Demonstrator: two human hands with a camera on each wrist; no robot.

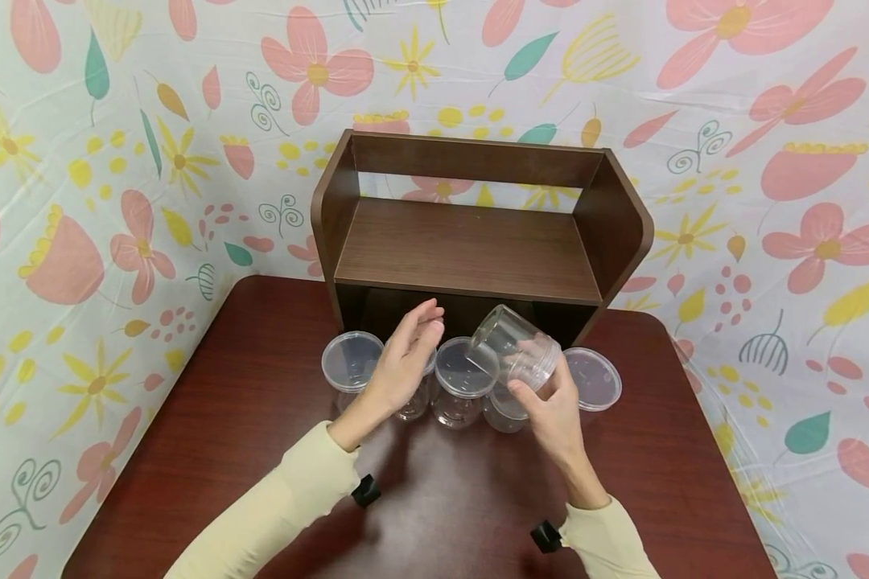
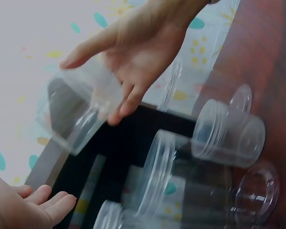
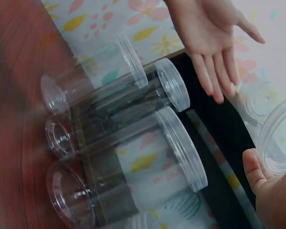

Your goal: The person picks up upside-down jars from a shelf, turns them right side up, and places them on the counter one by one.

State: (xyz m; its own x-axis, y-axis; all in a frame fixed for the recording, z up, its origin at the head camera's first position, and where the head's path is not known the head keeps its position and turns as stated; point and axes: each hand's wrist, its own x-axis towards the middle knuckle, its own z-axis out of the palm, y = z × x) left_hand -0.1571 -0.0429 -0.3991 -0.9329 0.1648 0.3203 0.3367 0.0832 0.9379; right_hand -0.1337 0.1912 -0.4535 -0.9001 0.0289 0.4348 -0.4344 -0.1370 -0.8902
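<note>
My right hand (image 1: 553, 410) grips a clear plastic jar (image 1: 510, 346) near its lidded end. The jar is tilted, its base pointing up and left, above the row of jars. My left hand (image 1: 403, 362) is raised to the left of it with fingers straight, holding nothing. Below and behind the hands, several clear lidded jars stand upright in a row, among them a tall jar (image 1: 463, 374) in the middle, a jar (image 1: 352, 366) at the left end and one (image 1: 592, 379) at the right end. In the left wrist view the held jar (image 2: 78, 105) looks blurred.
A brown wooden shelf unit (image 1: 471, 245) stands behind the jars at the back of the dark red table (image 1: 442, 515). Floral-patterned cloth (image 1: 152, 161) hangs behind and beside the table. The jars stand close together before the shelf's dark lower opening.
</note>
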